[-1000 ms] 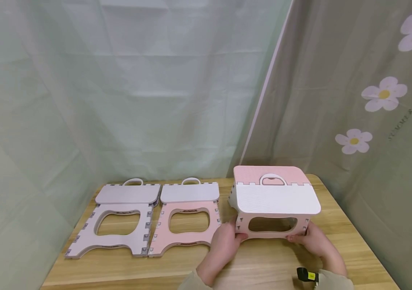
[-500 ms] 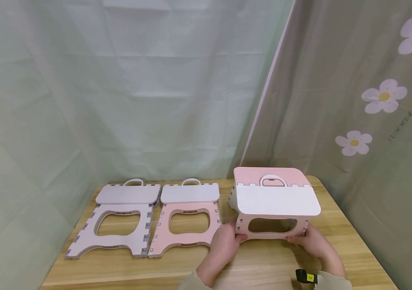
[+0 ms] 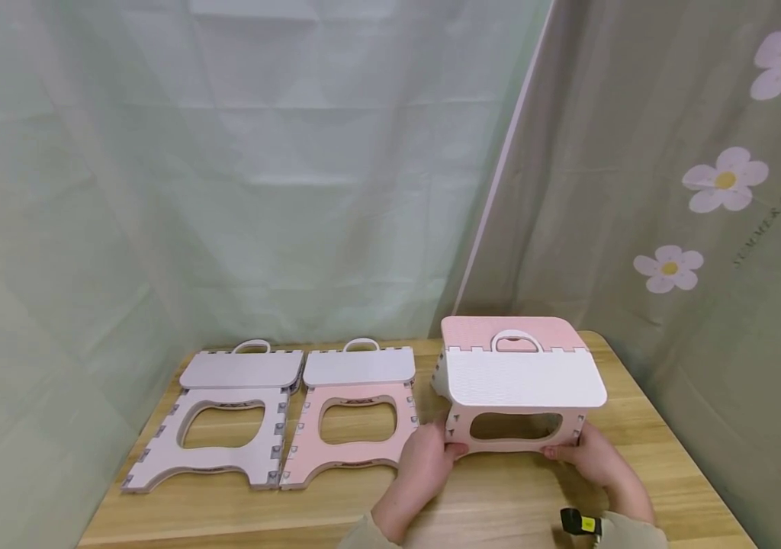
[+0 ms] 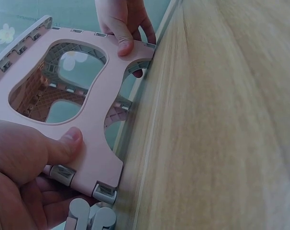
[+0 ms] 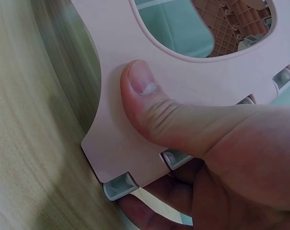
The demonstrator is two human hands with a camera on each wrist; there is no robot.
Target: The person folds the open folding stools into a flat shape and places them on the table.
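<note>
An unfolded step stool (image 3: 526, 377) with a pink and white top and a small white handle stands upright at the table's right. My left hand (image 3: 425, 457) grips its near left leg, the thumb lying on the pink front panel (image 4: 94, 153) and the fingers behind the edge. On the near right leg, my right hand (image 3: 592, 456) holds on the same way; the right wrist view shows its thumb (image 5: 145, 96) flat against the panel. Left of it lie two folded stools: a pink one (image 3: 407, 412) close by my left hand and a white one (image 3: 219, 456) farther left.
The wooden table (image 3: 500, 511) carries all three stools. Behind it hangs a pale green curtain (image 3: 308, 191), and a grey-green one with daisies (image 3: 724, 181) closes off the right side. A black strap end (image 3: 579, 522) hangs at my right sleeve.
Both hands keep their hold and the stools stay where they are. Only a slight shift of the whole head view shows.
</note>
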